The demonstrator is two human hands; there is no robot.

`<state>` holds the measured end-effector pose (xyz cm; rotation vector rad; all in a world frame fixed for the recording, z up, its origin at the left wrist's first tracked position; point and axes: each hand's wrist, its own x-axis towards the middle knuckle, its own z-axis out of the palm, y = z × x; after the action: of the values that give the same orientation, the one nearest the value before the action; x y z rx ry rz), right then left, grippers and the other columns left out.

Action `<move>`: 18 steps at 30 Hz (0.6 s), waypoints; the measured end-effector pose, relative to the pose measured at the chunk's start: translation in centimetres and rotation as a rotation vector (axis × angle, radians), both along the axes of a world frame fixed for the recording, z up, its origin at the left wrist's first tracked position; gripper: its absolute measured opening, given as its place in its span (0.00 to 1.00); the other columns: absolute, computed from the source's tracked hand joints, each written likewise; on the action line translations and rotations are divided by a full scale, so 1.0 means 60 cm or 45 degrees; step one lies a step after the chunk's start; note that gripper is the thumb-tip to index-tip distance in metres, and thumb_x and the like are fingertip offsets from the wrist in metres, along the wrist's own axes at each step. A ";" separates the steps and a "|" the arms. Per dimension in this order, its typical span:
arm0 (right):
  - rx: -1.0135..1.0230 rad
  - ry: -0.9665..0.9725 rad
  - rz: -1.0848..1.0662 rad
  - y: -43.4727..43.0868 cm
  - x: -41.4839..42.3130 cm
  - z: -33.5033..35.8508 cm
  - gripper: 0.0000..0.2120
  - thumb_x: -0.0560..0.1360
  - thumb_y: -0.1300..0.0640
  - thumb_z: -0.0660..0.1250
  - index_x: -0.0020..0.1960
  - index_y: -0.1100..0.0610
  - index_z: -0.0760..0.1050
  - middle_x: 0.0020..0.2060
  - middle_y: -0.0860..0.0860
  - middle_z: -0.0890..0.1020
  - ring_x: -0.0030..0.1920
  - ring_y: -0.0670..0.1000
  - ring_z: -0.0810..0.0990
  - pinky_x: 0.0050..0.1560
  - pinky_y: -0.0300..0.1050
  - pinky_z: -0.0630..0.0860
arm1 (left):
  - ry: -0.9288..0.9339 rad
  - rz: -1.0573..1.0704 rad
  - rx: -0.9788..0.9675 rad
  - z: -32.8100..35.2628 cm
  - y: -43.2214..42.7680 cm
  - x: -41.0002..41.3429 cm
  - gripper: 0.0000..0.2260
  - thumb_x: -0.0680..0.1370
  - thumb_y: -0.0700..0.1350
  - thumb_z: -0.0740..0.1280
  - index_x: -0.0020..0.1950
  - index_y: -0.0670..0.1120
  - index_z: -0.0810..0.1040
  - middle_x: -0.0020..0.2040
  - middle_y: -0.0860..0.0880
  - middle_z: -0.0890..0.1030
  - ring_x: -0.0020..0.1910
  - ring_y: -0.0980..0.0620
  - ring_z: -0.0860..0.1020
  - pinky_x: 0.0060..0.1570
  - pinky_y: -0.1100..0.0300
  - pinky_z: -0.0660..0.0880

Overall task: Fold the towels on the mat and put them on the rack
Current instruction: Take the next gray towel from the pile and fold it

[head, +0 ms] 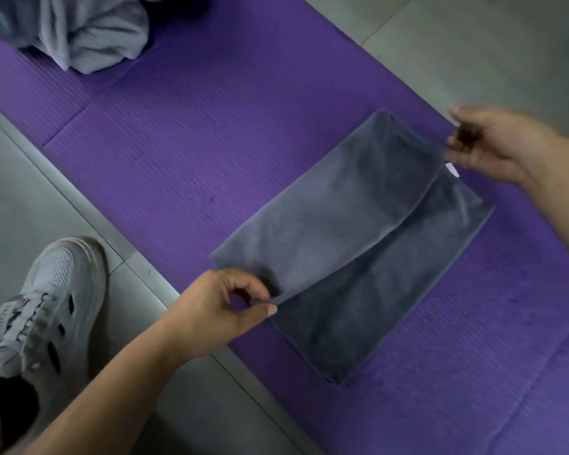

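Head view, fingers [248, 285] pinching towel [335, 224], pile [89, 31] cropped

Dark grey towel [349, 231], ribbed purple mat [194, 133], pale grey-blue crumpled towels [86, 31]

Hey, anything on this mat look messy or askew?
The light grey towel lies crumpled at the mat's far end. The dark grey towel's flap, pinched by left hand and right hand, sits askew across its lower layer.
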<state>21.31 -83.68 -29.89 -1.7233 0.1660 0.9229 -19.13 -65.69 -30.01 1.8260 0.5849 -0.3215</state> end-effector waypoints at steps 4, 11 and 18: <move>-0.269 -0.031 0.118 -0.051 -0.033 -0.036 0.09 0.75 0.51 0.74 0.44 0.53 0.75 0.40 0.53 0.78 0.36 0.49 0.78 0.36 0.48 0.83 | 0.030 -0.155 0.174 -0.013 -0.063 0.010 0.05 0.75 0.45 0.76 0.40 0.52 0.83 0.42 0.60 0.83 0.46 0.59 0.81 0.48 0.67 0.75; -0.478 -0.471 0.289 -0.058 -0.080 -0.074 0.27 0.64 0.36 0.79 0.55 0.49 0.76 0.48 0.50 0.83 0.46 0.49 0.84 0.45 0.49 0.83 | 0.046 -0.104 0.397 -0.049 -0.090 -0.005 0.05 0.73 0.46 0.76 0.41 0.55 0.82 0.45 0.64 0.81 0.47 0.62 0.79 0.46 0.72 0.72; -0.631 -1.070 0.988 -0.054 -0.097 -0.073 0.26 0.73 0.41 0.73 0.67 0.48 0.73 0.55 0.49 0.68 0.52 0.51 0.73 0.58 0.46 0.72 | 0.054 -0.065 0.366 -0.050 -0.090 -0.002 0.06 0.74 0.46 0.76 0.40 0.55 0.82 0.43 0.62 0.82 0.45 0.60 0.81 0.47 0.65 0.76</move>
<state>15.47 -86.91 -34.28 -2.5636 -0.9565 0.6142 -19.27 -71.07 -33.00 2.1173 0.6403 -0.3236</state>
